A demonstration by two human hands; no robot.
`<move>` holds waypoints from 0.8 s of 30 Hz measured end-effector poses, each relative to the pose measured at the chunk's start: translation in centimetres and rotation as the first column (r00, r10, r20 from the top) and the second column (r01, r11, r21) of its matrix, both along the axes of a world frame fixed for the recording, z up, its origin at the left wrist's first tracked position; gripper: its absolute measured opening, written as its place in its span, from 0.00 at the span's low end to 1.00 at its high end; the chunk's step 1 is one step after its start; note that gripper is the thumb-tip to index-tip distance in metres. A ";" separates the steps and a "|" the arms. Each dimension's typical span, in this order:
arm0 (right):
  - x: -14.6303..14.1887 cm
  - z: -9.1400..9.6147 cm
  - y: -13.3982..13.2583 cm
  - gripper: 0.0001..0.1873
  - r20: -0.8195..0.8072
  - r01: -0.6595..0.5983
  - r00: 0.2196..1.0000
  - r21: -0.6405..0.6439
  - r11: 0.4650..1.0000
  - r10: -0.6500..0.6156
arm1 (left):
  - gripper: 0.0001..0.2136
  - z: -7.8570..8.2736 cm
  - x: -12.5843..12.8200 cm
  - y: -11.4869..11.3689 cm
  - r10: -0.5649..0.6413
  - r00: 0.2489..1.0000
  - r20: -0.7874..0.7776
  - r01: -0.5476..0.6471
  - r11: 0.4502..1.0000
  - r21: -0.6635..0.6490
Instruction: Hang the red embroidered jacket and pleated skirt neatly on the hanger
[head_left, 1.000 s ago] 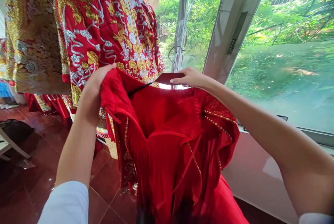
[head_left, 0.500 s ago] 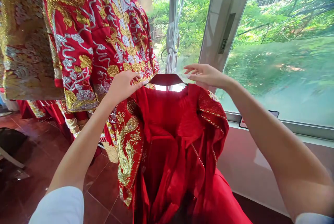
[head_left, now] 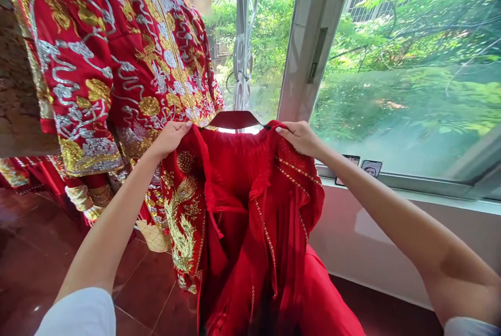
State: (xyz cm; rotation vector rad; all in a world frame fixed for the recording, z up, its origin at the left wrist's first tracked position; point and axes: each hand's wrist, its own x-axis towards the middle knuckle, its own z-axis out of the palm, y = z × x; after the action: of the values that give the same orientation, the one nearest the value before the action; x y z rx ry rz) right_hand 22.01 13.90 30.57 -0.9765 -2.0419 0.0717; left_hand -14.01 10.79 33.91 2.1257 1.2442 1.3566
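Note:
A red embroidered gown hangs from a dark red hanger in front of me, with its inner side towards me. My left hand pinches the gown's left shoulder, just beside the hanger's end. At the opposite shoulder, the fingers of my right hand are closed on the fabric. Gold thread and a phoenix-like pattern cover the left sleeve, and beaded trim lines the right side. Folds of cloth hide the lower inside of the garment.
On the left hangs a red jacket with gold and silver embroidery. A window with trees outside fills the right. Two phones lean on its sill. A decorative white metal stand rises behind the hanger. Dark red tiles cover the floor.
My right hand has come down from above the hanger and closed on the gown's right shoulder. My left hand now grips the left shoulder. The view has turned slightly right.

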 end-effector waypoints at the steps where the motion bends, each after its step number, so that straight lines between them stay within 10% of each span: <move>1: -0.1 0.0 -0.1 0.26 -0.034 0.026 0.999 0.028 0.999 -0.025 | 0.23 0.0 0.1 0.2 0.019 0.998 0.056 -0.020 1.000 0.016; 5: -0.5 0.2 -0.7 0.27 -0.135 0.135 0.983 0.104 0.985 -0.121 | 0.22 0.0 0.6 0.9 0.065 0.986 0.154 -0.071 0.997 0.035; 14: -1.0 -0.4 -2.7 0.26 0.283 0.138 0.933 0.283 0.949 -0.220 | 0.23 0.1 0.4 1.1 0.004 0.983 -0.185 0.002 1.000 0.031; 20: -0.5 1.5 -1.8 0.21 0.355 0.133 0.924 0.052 0.990 -0.143 | 0.24 0.2 -0.8 3.0 -0.098 0.995 0.021 0.098 0.903 -0.418; 24: 0.1 2.7 -1.4 0.24 0.248 0.049 0.969 -0.141 0.989 -0.012 | 0.26 -1.0 -2.0 4.0 -0.083 0.988 0.129 0.132 0.889 -0.438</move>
State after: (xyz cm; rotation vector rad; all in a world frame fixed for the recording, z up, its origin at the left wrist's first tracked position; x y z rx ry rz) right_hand 22.09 12.45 33.24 -1.1563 -2.2733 0.0881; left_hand -16.00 14.75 32.92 1.7492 1.2315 1.0031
